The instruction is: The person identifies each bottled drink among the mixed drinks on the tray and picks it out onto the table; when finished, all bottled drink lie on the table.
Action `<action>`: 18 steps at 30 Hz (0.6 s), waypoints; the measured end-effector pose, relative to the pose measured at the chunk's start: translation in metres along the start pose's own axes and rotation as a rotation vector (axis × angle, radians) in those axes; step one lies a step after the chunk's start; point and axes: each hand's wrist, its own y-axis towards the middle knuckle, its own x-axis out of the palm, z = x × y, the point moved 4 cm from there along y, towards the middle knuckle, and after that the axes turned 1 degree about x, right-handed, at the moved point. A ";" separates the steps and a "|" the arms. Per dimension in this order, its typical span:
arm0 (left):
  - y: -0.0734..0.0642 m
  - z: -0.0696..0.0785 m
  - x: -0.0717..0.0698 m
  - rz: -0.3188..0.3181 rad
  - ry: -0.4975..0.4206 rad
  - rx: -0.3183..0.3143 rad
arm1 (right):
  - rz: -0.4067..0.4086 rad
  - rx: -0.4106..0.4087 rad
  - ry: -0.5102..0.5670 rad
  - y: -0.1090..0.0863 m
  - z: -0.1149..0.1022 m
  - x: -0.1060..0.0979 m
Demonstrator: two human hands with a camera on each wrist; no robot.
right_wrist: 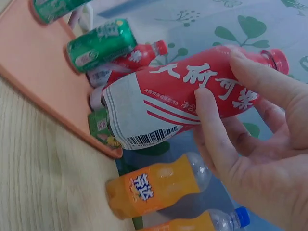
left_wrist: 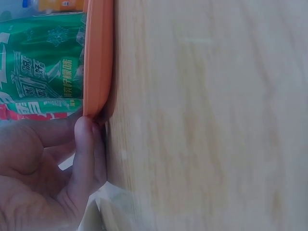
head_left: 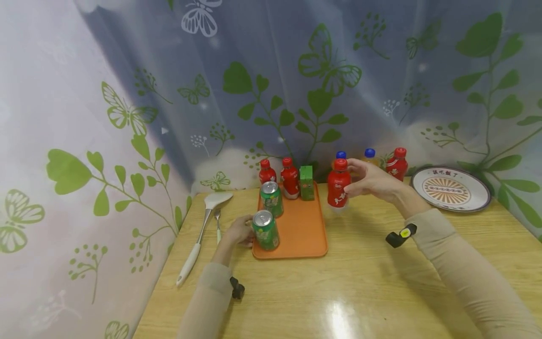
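My right hand (head_left: 372,180) grips a red cola bottle (head_left: 338,184) by its upper part, just right of the orange tray (head_left: 299,230). Thumb and fingers lie round the red label (right_wrist: 192,91) in the right wrist view. At the tray's left edge, my left hand (head_left: 239,231) pinches the rim between thumb and fingers, as the left wrist view (left_wrist: 53,168) shows. Two green soda cans stand on the tray, the front can (head_left: 266,230) beside my left hand and the other can (head_left: 272,199) behind it. Two red bottles (head_left: 290,179) and a green drink carton (head_left: 306,182) stand at its far end.
Behind my right hand are orange soda bottles (right_wrist: 156,185) with blue caps and another red bottle (head_left: 396,165). A white plate (head_left: 451,189) leans against the curtain at right. Left of the tray lie a long-handled spatula (head_left: 199,245) and a small fork (head_left: 218,223).
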 end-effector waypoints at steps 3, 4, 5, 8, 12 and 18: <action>-0.001 0.000 0.000 -0.004 -0.008 0.003 | 0.038 0.011 -0.022 0.002 0.003 -0.003; 0.000 -0.001 0.000 -0.005 -0.009 0.006 | 0.052 0.017 -0.027 0.002 0.004 -0.004; 0.000 -0.001 0.000 -0.005 -0.011 0.008 | 0.060 0.017 -0.035 0.003 0.006 -0.005; 0.001 -0.002 0.000 -0.008 -0.014 0.009 | 0.095 0.030 -0.061 0.005 0.011 -0.009; 0.002 -0.002 0.000 -0.009 -0.011 0.006 | 0.132 0.041 -0.105 0.007 0.017 -0.012; 0.003 -0.004 -0.001 -0.006 -0.002 0.009 | 0.172 0.036 -0.167 0.011 0.025 -0.013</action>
